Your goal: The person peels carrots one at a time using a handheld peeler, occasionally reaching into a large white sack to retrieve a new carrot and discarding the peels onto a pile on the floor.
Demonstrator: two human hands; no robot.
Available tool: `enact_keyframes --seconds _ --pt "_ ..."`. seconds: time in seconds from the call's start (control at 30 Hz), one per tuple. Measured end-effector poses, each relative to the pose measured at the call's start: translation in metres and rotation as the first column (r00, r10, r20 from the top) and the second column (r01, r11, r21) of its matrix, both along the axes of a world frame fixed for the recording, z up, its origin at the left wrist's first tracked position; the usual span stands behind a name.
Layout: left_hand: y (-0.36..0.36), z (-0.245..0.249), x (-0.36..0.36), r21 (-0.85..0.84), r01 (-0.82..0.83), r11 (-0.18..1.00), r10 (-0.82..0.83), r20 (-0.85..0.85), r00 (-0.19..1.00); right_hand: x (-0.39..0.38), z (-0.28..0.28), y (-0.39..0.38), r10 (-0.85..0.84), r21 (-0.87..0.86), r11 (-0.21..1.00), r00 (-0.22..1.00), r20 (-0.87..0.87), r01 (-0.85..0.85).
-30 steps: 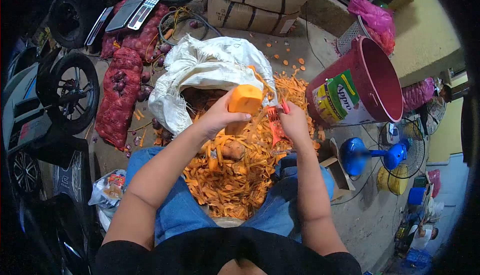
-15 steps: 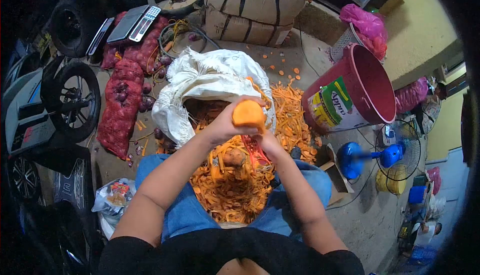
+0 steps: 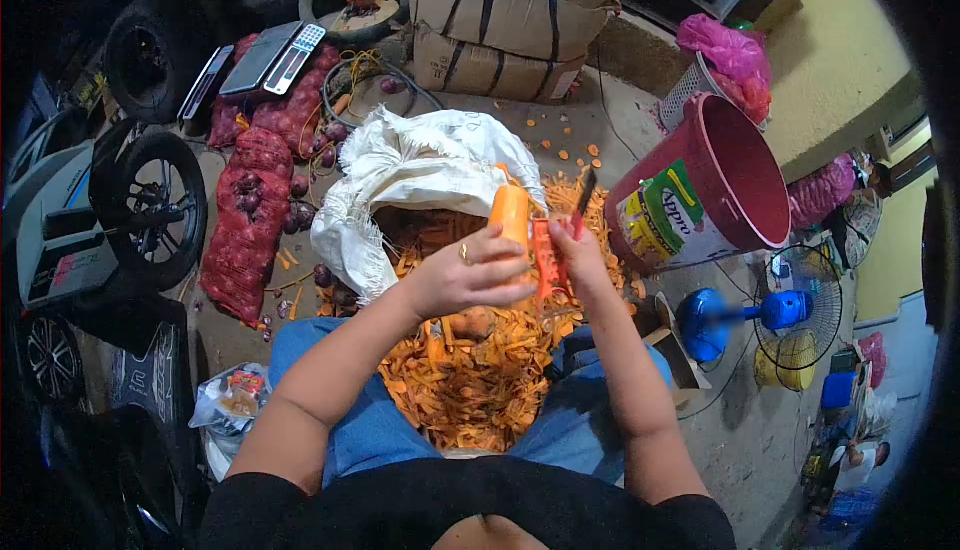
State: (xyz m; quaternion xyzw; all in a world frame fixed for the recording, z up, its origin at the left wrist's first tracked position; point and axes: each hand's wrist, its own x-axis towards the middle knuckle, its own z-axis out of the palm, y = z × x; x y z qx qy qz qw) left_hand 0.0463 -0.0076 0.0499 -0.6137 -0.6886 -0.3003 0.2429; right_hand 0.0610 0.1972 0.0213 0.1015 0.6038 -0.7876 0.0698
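Note:
My left hand (image 3: 475, 272) is wrapped round the lower part of a peeled orange carrot (image 3: 509, 214), which stands nearly upright. Beside it, my right hand (image 3: 582, 256) grips a red peeler (image 3: 549, 258) and also a knife (image 3: 585, 195) whose dark blade points up. The peeler is close against the carrot's right side; whether they touch is unclear. Below both hands, orange peelings (image 3: 470, 390) lie heaped between my knees, with a whole carrot (image 3: 472, 324) among them. An open white sack (image 3: 430, 155) lies just beyond, with orange pieces inside.
A large red bucket (image 3: 745, 170) leans at the right, near a blue fan (image 3: 705, 322). Red net bags of onions (image 3: 240, 240) lie at the left beside a motorcycle wheel (image 3: 160, 190). Wrapped cardboard bales (image 3: 500, 40) stand behind the sack. Carrot slices dot the floor.
The carrot has turned from end-on to upright. My left hand has moved down round it, and my right hand has moved right and up, bringing the peeler and knife blade into clear view.

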Motion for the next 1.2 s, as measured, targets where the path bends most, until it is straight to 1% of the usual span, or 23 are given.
enact_keyframes --seconds 0.1,0.17,0.23,0.27,0.3,0.37,0.43,0.47,0.53,0.63,0.67,0.7,0.73,0.77,0.8,0.83,0.87,0.9,0.97,1.03,1.1,1.17,1.2 --pt "0.001 -0.005 0.005 0.000 0.038 0.999 -0.038 -0.054 0.998 0.009 -0.020 0.033 -0.079 0.171 0.982 0.997 0.020 0.074" --pt "0.005 -0.008 0.007 0.070 0.042 0.997 -0.040 -0.026 0.999 0.016 -0.012 0.039 -0.161 0.181 0.970 0.987 -0.008 0.160" --pt "0.011 -0.009 0.010 0.077 0.068 0.995 -0.071 0.041 0.997 0.014 -0.006 0.053 -0.293 0.317 0.904 0.956 -0.030 0.287" --pt "0.017 -0.015 0.010 0.108 0.013 0.994 -0.035 0.199 0.979 0.006 -0.020 0.065 -0.349 0.308 0.862 0.912 -0.215 0.403" --pt "0.022 -0.020 0.010 0.127 -0.049 0.991 0.000 0.354 0.935 0.003 -0.017 0.078 -0.350 0.304 0.863 0.911 -0.218 0.404" --pt "0.028 -0.033 0.009 0.015 -0.093 0.996 0.075 0.465 0.882 0.002 -0.013 0.102 -0.402 0.368 0.773 0.848 -0.345 0.517" --pt "0.036 -0.064 0.003 -0.385 -0.062 0.921 0.290 0.570 0.769 0.004 -0.003 0.118 -0.501 0.331 0.711 0.777 -0.381 0.621" --pt "0.040 -0.076 0.001 -0.384 -0.046 0.922 0.276 0.570 0.774 0.004 0.004 0.127 -0.572 0.300 0.646 0.705 -0.419 0.702" --pt "0.050 -0.094 0.000 -0.786 0.209 0.581 0.297 0.444 0.845 0.005 0.011 0.144 -0.673 0.207 0.602 0.629 -0.388 0.772" --pt "0.082 -0.105 -0.019 -0.858 0.228 0.461 0.252 0.373 0.893 0.018 0.033 0.156 -0.794 0.045 0.537 0.523 -0.310 0.842" --pt "0.101 -0.102 -0.033 -0.816 0.249 0.522 0.283 0.441 0.852 0.023 0.043 0.157 -0.822 -0.021 0.526 0.501 -0.272 0.850" --pt "0.121 -0.064 -0.043 -0.702 0.370 0.609 0.334 0.650 0.683 0.025 0.047 0.158 -0.844 -0.086 0.513 0.483 -0.234 0.854" --pt "0.146 -0.066 -0.059 -0.580 0.204 0.789 0.083 0.430 0.899 0.027 0.046 0.166 -0.847 -0.097 0.506 0.472 -0.244 0.857" --pt "0.171 0.003 -0.057 -0.582 0.165 0.796 0.233 0.548 0.804 0.028 0.043 0.175 -0.846 -0.097 0.508 0.475 -0.242 0.856" --pt "0.203 0.001 -0.076 -0.062 0.134 0.989 -0.108 0.318 0.942 0.028 0.037 0.185 -0.872 -0.165 0.464 0.416 -0.260 0.870" --pt "0.226 0.042 -0.079 0.246 0.173 0.954 -0.232 0.238 0.943 0.029 0.032 0.193 -0.895 -0.231 0.417 0.353 -0.273 0.879" --pt "0.235 0.081 -0.073 0.404 0.136 0.905 -0.216 0.160 0.963 0.032 0.028 0.198 -0.890 -0.219 0.428 0.368 -0.268 0.877" --pt "0.246 0.106 -0.074 0.513 0.181 0.839 -0.302 0.163 0.939 0.034 0.025 0.201 -0.891 -0.211 0.427 0.370 -0.262 0.879" --pt "0.245 0.137 -0.076 0.515 0.171 0.840 -0.293 0.164 0.942 0.031 0.021 0.204 -0.884 -0.202 0.454 0.412 -0.219 0.868" --pt "0.226 0.135 -0.080 0.429 0.147 0.891 -0.240 0.172 0.955 0.029 0.023 0.202 -0.872 -0.208 0.482 0.443 -0.206 0.851" --pt "0.197 0.097 -0.090 0.314 0.054 0.948 -0.147 0.282 0.948 0.024 0.020 0.201 -0.873 -0.205 0.478 0.436 -0.221 0.854" --pt "0.157 0.034 -0.109 -0.056 0.043 0.998 -0.001 0.591 0.806 0.022 0.023 0.194 -0.866 -0.216 0.495 0.458 -0.199 0.842" --pt "0.130 0.006 -0.112 -0.379 0.001 0.925 0.262 0.640 0.722 0.020 0.024 0.190 -0.855 -0.212 0.514 0.478 -0.202 0.831"
